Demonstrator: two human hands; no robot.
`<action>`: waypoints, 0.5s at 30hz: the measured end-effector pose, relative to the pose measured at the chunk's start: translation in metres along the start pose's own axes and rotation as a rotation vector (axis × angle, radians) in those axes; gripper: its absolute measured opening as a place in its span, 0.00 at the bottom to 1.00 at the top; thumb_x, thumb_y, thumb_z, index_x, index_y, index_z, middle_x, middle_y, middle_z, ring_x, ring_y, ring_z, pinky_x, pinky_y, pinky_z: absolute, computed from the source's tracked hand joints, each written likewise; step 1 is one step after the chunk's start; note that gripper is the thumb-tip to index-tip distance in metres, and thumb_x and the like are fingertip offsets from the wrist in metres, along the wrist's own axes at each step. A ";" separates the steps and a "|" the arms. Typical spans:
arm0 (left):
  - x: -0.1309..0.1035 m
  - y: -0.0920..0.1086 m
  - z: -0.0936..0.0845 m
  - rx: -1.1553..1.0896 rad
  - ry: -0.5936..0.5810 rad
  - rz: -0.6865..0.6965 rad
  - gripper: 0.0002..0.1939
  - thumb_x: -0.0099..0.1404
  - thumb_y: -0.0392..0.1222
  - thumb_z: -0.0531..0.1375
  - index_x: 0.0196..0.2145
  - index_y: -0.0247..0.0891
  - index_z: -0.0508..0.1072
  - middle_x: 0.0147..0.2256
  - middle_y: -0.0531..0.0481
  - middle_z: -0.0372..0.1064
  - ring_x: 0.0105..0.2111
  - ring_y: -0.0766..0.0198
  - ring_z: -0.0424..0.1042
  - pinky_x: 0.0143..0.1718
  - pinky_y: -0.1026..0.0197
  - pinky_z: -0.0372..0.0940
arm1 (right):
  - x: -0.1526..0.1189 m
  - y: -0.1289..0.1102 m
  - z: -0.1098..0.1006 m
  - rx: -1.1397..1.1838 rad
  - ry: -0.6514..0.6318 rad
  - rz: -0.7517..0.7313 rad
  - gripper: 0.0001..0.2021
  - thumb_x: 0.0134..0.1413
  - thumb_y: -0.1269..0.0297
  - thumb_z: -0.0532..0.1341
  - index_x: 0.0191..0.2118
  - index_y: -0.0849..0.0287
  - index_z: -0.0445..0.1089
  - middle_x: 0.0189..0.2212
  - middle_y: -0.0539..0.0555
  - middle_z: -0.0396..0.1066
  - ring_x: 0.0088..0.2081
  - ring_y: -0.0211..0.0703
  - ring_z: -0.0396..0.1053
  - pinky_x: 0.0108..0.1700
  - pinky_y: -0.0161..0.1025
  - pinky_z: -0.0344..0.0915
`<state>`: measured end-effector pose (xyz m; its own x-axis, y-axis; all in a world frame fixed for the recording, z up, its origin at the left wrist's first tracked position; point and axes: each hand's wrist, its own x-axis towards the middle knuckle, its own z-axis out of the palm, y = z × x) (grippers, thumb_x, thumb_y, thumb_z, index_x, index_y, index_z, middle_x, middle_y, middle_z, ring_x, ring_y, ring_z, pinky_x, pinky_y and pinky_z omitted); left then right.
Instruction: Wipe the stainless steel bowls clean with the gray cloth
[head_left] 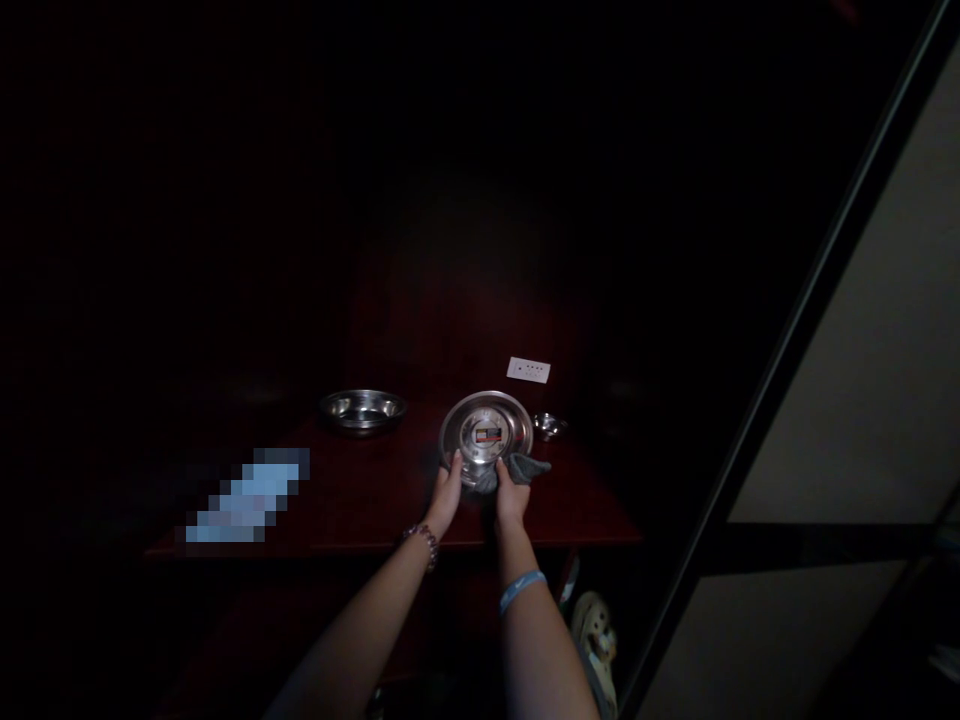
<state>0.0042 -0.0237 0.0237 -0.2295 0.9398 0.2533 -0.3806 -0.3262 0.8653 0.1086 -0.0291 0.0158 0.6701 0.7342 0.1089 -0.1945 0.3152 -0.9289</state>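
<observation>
A round shiny steel plate (521,420) with a printed label in its centre is held up, tilted, over the dark red surface. My left hand (447,495) grips its lower left rim, thumb on the inner face. At the lower right rim is my right hand (513,495), closed on the plate with a grey cloth (529,467) bunched in it. Part of the cloth shows below the plate, between the two hands. The fingers behind the plate are hidden.
A wide steel bowl (363,412) stands at the left on the dark red tabletop (577,500). Behind the plate, to the right, is a small steel bowl (549,427). A white card (529,370) sits at the back. A clog (594,630) is below the table edge.
</observation>
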 end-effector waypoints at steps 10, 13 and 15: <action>-0.001 -0.006 0.003 0.158 -0.256 0.004 0.28 0.60 0.51 0.67 0.54 0.34 0.73 0.56 0.38 0.73 0.58 0.49 0.70 0.63 0.50 0.60 | -0.010 -0.017 -0.009 -0.229 0.156 0.051 0.21 0.49 0.57 0.70 0.44 0.71 0.80 0.43 0.68 0.79 0.47 0.60 0.78 0.48 0.45 0.71; -0.002 -0.008 0.003 0.229 -0.359 0.040 0.26 0.60 0.51 0.65 0.52 0.32 0.75 0.55 0.37 0.74 0.58 0.49 0.71 0.64 0.49 0.58 | -0.014 -0.020 -0.009 -0.220 0.179 -0.004 0.21 0.51 0.57 0.68 0.47 0.69 0.79 0.45 0.67 0.79 0.49 0.58 0.78 0.50 0.43 0.71; -0.001 -0.008 0.003 0.242 -0.371 0.058 0.24 0.62 0.50 0.63 0.51 0.32 0.76 0.54 0.37 0.75 0.58 0.49 0.71 0.64 0.49 0.58 | -0.016 -0.019 -0.007 -0.211 0.161 -0.037 0.21 0.52 0.58 0.68 0.48 0.69 0.78 0.45 0.66 0.79 0.49 0.57 0.77 0.50 0.43 0.71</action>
<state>0.0104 -0.0221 0.0175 0.1094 0.9081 0.4041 -0.1459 -0.3875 0.9103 0.1061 -0.0511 0.0296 0.7825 0.6143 0.1018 -0.0256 0.1950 -0.9805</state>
